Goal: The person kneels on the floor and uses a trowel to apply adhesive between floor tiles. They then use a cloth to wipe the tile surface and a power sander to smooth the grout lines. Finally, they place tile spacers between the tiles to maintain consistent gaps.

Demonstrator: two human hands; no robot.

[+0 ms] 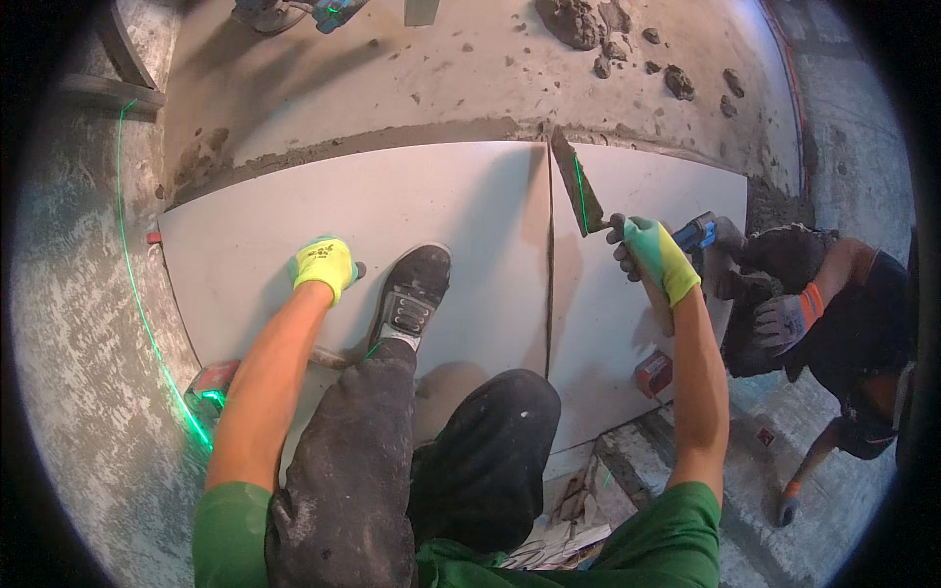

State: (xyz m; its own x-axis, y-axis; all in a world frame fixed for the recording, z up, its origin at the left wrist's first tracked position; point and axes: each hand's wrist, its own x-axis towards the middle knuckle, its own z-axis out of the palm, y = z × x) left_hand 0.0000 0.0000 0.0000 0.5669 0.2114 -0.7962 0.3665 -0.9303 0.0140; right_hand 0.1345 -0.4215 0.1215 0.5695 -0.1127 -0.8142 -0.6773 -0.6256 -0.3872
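My right hand (652, 255), in a yellow and green glove with dirty fingertips, is closed round the wooden handle of a trowel (576, 181). The trowel's narrow, mortar-coated blade points away over the seam between two large pale tiles (470, 206). A green laser line crosses the blade. Against the left tile rests my left hand (323, 267), gloved alike and curled, its thumb side dark. Whatever may be under its fingers is hidden. My shoe (417, 289) stands on the same tile, to the right of that hand.
Wet mortar edges the tiles' far side, with dark lumps (569, 22) beyond. A co-worker's gloved hand (779, 323) and a blue tool (696, 232) are at the right. A red device (211, 377) glows green at the left; a red box (654, 374) sits right.
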